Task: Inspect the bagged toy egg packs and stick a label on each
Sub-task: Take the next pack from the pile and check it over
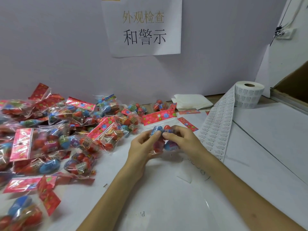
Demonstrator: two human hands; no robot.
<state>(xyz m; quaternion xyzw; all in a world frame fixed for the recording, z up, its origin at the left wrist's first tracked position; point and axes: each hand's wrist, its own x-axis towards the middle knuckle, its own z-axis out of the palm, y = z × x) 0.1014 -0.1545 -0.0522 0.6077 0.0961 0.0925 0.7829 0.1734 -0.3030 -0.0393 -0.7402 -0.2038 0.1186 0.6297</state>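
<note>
Forearms lead up the head view to my left hand [141, 147] and right hand [181, 139], fingers [170, 135] of both pinching one egg pack [159, 130] over the surface [166, 197] — I'd turn it slowly, check each egg, then reach right for the label strip [215, 130].

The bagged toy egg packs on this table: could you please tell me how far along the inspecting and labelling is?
Done: nothing certain; no stuck label shows on any pack. In hand: the left hand and right hand hold one clear bag of red and blue plastic eggs. Left: the big heap of clear egg bags with red header cards; the white paper label roll stands ready, strip unrolled.
</note>
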